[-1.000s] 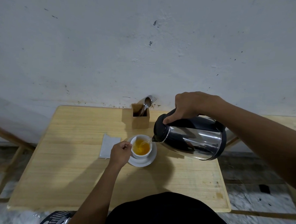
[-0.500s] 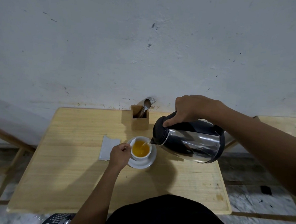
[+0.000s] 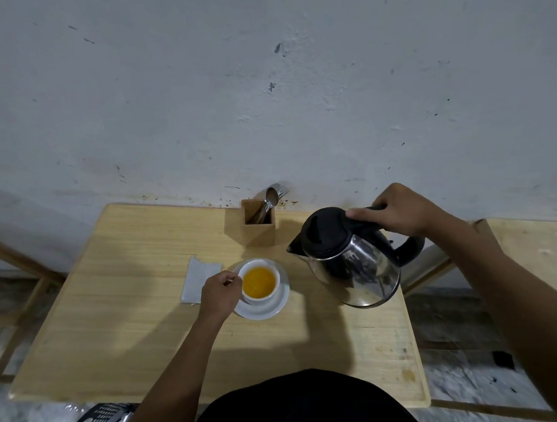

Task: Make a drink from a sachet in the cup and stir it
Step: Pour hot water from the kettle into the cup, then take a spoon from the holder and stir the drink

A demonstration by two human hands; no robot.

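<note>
A white cup (image 3: 274, 292) holding orange liquid sits on a white saucer (image 3: 278, 307) near the middle of the wooden table (image 3: 129, 316). My left hand (image 3: 220, 294) grips the cup's left side at its handle. My right hand (image 3: 400, 210) holds the black handle of a steel kettle (image 3: 355, 266), which hangs nearly upright to the right of the cup, spout pointing left and clear of the rim. A silver sachet (image 3: 196, 279) lies flat just left of the saucer.
A wooden holder (image 3: 258, 226) with spoons and a fork stands at the table's back edge by the wall. Another wooden surface (image 3: 533, 246) lies to the right. A black perforated object (image 3: 105, 414) shows at the bottom edge.
The kettle has tipped back upright and moved right, away from the cup; the stream of water has stopped. My left hand has stayed on the cup.
</note>
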